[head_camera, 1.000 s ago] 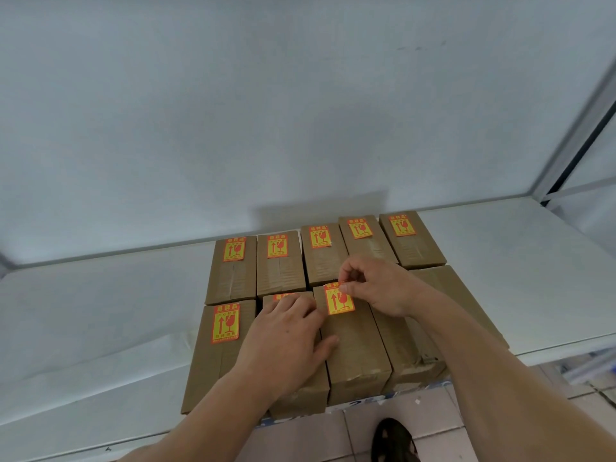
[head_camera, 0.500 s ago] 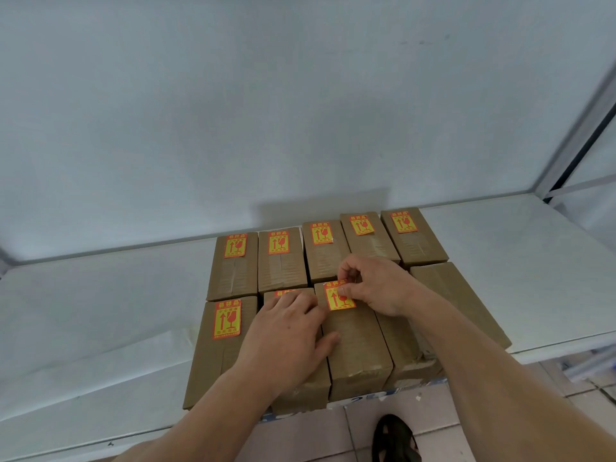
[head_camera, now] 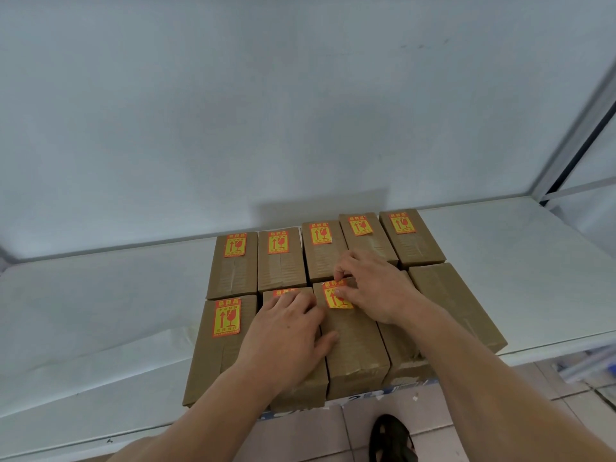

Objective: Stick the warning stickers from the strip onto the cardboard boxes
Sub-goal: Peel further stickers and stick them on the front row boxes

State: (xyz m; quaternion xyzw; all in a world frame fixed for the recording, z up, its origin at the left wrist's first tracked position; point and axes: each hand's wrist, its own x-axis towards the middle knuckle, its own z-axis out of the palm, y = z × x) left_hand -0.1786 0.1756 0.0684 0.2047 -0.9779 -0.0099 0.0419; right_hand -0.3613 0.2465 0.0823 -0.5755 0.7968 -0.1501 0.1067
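Note:
Two rows of brown cardboard boxes lie on a white table. Every box in the far row carries a yellow-and-red warning sticker. In the near row, the left box has a sticker. My left hand lies flat on the second box, covering most of its sticker. My right hand presses its fingertips on a sticker at the top of the third box. The two near boxes to the right, one being, show no sticker. No strip is visible.
A white wall rises behind the table. A metal frame post stands at the right. The near boxes overhang the table's front edge above a tiled floor, where a dark shoe shows.
My right hand's fingers have shifted slightly over the sticker on the third near box. My left hand stays flat on the second box.

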